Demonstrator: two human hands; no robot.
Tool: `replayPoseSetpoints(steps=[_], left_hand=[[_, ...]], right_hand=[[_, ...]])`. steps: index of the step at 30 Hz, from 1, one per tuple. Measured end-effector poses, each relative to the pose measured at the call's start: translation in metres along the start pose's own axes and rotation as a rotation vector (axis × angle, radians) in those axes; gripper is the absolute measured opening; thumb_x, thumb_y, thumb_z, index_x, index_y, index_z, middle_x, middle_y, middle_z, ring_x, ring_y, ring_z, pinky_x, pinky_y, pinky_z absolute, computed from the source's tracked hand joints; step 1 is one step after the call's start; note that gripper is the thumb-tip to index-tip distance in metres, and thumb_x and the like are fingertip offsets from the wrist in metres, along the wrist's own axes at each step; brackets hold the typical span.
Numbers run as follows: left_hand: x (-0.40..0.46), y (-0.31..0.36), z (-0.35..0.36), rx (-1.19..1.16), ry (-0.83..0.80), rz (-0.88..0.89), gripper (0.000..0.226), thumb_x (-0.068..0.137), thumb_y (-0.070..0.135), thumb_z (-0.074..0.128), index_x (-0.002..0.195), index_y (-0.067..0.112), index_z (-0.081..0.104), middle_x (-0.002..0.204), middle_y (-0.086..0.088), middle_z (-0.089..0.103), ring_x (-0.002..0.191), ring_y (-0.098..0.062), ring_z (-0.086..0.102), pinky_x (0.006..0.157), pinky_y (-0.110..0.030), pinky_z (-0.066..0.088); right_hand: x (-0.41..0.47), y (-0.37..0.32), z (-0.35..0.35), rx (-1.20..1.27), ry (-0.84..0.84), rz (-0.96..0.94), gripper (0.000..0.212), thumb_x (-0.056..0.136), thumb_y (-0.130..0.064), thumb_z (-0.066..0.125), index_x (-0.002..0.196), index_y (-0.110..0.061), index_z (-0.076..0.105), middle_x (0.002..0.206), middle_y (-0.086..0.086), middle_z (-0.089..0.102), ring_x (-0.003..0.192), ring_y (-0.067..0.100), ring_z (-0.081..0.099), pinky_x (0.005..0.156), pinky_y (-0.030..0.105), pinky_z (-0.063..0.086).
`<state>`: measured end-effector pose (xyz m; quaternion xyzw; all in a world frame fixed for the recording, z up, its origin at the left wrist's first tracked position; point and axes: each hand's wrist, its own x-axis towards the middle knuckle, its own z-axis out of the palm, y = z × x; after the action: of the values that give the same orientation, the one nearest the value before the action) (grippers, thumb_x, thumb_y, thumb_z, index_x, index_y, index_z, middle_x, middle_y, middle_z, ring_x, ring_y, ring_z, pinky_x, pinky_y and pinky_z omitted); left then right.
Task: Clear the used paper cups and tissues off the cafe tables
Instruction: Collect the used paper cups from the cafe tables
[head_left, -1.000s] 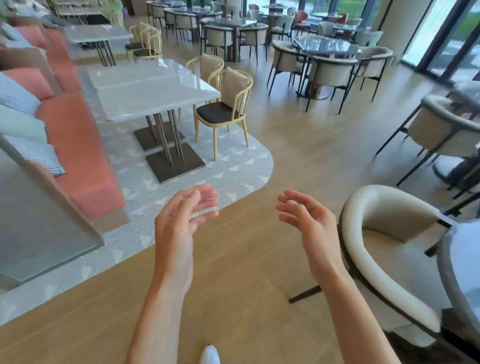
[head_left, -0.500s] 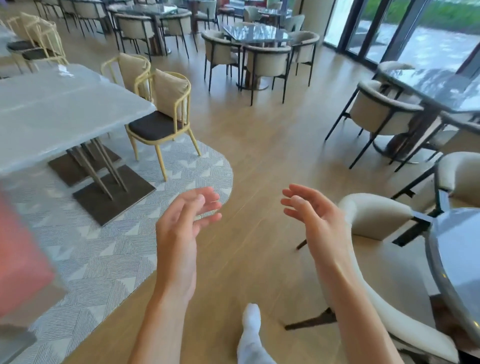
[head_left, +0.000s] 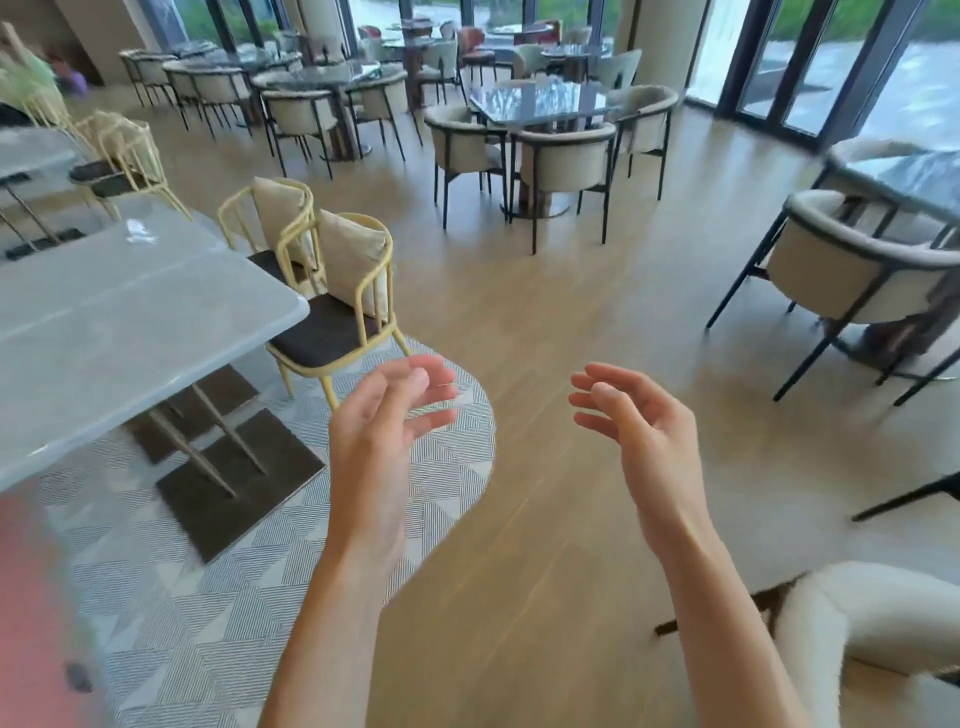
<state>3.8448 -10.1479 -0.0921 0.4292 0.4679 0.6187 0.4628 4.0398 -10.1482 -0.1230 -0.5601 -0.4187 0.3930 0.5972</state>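
Two bare forearms, no sleeves, watch or rings; left hand (head_left: 382, 415) and right hand (head_left: 641, 423) ungloved, short plain nails

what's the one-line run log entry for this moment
phase: walking between tables | left hand: empty | right hand: empty | grey table: no cups or tissues seen

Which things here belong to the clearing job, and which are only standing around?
Job:
- left hand, empty
- right hand, empty
- grey table, small white scrap on it, perhaps tissue

Standing around:
- yellow chair
- patterned rug
- cream armchair
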Motion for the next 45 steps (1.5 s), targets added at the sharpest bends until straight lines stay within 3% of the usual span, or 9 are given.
replayPoseSetpoints(steps=[14, 24, 32, 38, 45], left_hand=[[0.308, -0.087, 0.123, -0.099, -0.045, -0.071, 0.022, 0.1, 0.004, 0.051, 0.099, 0.001, 0.072, 0.096, -0.018, 0.073, 0.091, -0.027, 0.071, 0.086, -0.046, 0.058], [0.542, -0.091, 0.199, -0.11, -0.069, -0.056, 0.023, 0.1, 0.005, 0.049, 0.1, 0.003, 0.072, 0.099, -0.023, 0.073, 0.096, -0.035, 0.071, 0.088, -0.047, 0.059], [0.679, -0.151, 0.263, -0.048, -0.019, -0.092, 0.022, 0.1, 0.004, 0.05, 0.101, 0.001, 0.072, 0.099, -0.023, 0.073, 0.097, -0.036, 0.071, 0.088, -0.048, 0.059], [0.811, -0.176, 0.348, -0.03, 0.037, -0.052, 0.022, 0.099, 0.002, 0.05, 0.095, 0.003, 0.072, 0.092, -0.019, 0.072, 0.088, -0.029, 0.07, 0.084, -0.046, 0.058], [0.942, -0.17, 0.418, -0.038, 0.123, 0.009, 0.022, 0.099, 0.002, 0.05, 0.098, 0.001, 0.071, 0.093, -0.018, 0.072, 0.087, -0.028, 0.07, 0.084, -0.043, 0.058]], right_hand=[[0.309, 0.04, 0.059, -0.104, 0.044, 0.045, 0.019, 0.097, -0.013, 0.061, 0.108, -0.02, 0.075, 0.101, -0.006, 0.078, 0.094, 0.017, 0.074, 0.096, 0.047, 0.056], [0.547, 0.014, 0.111, -0.086, 0.092, -0.007, 0.02, 0.098, -0.011, 0.059, 0.109, -0.016, 0.074, 0.101, -0.004, 0.078, 0.096, 0.015, 0.074, 0.093, 0.039, 0.058], [0.714, 0.062, 0.126, -0.06, 0.057, 0.041, 0.019, 0.098, -0.011, 0.059, 0.107, -0.018, 0.074, 0.101, -0.004, 0.078, 0.095, 0.015, 0.073, 0.093, 0.039, 0.058], [0.883, 0.073, 0.126, -0.008, 0.016, 0.029, 0.02, 0.097, -0.012, 0.059, 0.108, -0.019, 0.074, 0.1, -0.004, 0.078, 0.096, 0.017, 0.074, 0.095, 0.046, 0.057], [1.044, 0.054, 0.14, 0.054, -0.069, 0.011, 0.02, 0.098, -0.01, 0.058, 0.109, -0.015, 0.074, 0.1, -0.001, 0.078, 0.096, 0.017, 0.074, 0.09, 0.037, 0.059]])
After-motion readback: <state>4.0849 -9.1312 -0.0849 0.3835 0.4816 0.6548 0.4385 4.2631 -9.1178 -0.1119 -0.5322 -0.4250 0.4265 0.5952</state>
